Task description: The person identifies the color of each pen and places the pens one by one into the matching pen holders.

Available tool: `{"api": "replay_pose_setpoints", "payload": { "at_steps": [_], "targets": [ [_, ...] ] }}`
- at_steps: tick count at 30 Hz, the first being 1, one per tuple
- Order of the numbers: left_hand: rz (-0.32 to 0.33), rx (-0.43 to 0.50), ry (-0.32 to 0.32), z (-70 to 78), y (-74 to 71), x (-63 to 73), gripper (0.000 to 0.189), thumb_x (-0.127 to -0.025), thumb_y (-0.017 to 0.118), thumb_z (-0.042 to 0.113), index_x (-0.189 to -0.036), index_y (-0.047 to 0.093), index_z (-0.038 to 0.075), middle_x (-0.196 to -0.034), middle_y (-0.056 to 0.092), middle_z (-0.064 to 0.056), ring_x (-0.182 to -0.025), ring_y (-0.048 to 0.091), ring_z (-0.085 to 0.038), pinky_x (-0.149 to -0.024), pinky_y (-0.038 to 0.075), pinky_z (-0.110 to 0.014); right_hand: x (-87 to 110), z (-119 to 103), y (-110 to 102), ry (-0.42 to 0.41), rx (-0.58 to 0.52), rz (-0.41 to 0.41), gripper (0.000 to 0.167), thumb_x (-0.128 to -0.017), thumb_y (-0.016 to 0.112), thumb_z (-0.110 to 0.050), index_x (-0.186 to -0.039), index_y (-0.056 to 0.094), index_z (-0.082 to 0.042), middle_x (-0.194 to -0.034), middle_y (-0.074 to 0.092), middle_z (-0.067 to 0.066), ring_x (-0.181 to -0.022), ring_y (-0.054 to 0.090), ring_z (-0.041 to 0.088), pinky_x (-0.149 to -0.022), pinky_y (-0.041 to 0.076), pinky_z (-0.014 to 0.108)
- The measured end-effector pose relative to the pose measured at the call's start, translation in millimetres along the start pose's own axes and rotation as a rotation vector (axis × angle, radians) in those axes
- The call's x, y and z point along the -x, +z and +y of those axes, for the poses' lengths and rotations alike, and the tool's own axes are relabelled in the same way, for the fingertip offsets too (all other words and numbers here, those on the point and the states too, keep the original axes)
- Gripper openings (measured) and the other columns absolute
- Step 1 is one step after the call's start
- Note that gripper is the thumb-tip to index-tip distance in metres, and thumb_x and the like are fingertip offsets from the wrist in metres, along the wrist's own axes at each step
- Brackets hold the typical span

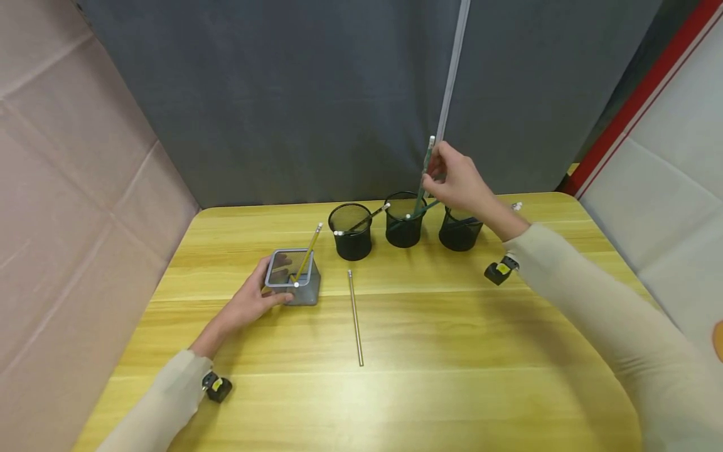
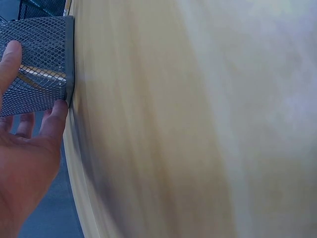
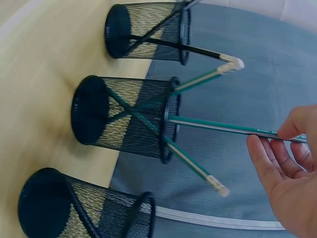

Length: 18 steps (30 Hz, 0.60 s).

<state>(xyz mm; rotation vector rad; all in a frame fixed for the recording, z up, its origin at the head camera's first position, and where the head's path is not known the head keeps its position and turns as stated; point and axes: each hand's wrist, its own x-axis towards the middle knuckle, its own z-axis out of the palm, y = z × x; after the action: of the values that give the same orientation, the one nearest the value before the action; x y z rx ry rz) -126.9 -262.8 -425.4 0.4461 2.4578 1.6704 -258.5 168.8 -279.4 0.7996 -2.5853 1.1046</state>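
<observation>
My right hand [image 1: 460, 183] pinches a green pencil [image 3: 218, 126] with a white eraser. The pencil's lower end reaches into the mouth of the middle round black mesh cup [image 1: 403, 233], where two other green pencils [image 3: 188, 158] lean. At the left, my left hand [image 1: 250, 302] holds a square grey mesh pencil holder [image 1: 307, 290], thumb on one side and fingers on the other. Two yellow pencils [image 1: 309, 251] stand in that holder, one mostly hidden. A gold-coloured pencil [image 1: 356, 320] lies on the table between the hands.
Another black mesh cup [image 1: 354, 246] with dark pencils stands left of the middle one. A third cup [image 1: 459, 237], partly behind my right wrist, also holds pencils. The wooden table [image 1: 452, 376] meets a grey curtain [image 1: 282, 125] behind the cups.
</observation>
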Motion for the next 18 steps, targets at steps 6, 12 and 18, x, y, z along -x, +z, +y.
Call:
{"api": "replay_pose_setpoints", "payload": {
  "at_steps": [6,12,18],
  "targets": [
    [0.001,-0.005,-0.003,0.0,0.1,-0.2,0.083,-0.091,0.077,0.004,-0.156,0.026,0.007,-0.154,0.038,-0.018,-0.142,0.035,-0.041,-0.106,0.039,-0.06,4.8,4,8,-0.008,-0.006,-0.019,0.017,-0.094,0.063,-0.001,-0.106,0.051,0.0,-0.101,0.062,0.015,-0.092,0.063,0.026,-0.073,0.052,0.032],
    [-0.002,-0.007,-0.001,-0.3,0.3,-0.2,0.083,-0.091,0.077,0.004,-0.156,0.027,0.007,-0.154,0.039,-0.018,-0.141,0.035,-0.041,-0.105,0.04,-0.059,5.4,2,4,-0.013,-0.052,-0.079,0.026,-0.093,0.065,-0.001,-0.114,0.049,-0.001,-0.106,0.06,0.012,-0.096,0.062,0.025,-0.078,0.056,0.031],
    [-0.004,-0.002,-0.001,0.3,-0.3,-0.2,0.083,-0.091,0.077,0.003,-0.156,0.026,0.008,-0.154,0.038,-0.018,-0.141,0.035,-0.041,-0.105,0.04,-0.059,5.1,-4,-7,-0.028,-0.124,-0.138,0.044,-0.092,0.072,-0.003,-0.126,0.045,0.001,-0.116,0.055,0.017,-0.106,0.06,0.031,-0.084,0.057,0.031]
  ]
}}
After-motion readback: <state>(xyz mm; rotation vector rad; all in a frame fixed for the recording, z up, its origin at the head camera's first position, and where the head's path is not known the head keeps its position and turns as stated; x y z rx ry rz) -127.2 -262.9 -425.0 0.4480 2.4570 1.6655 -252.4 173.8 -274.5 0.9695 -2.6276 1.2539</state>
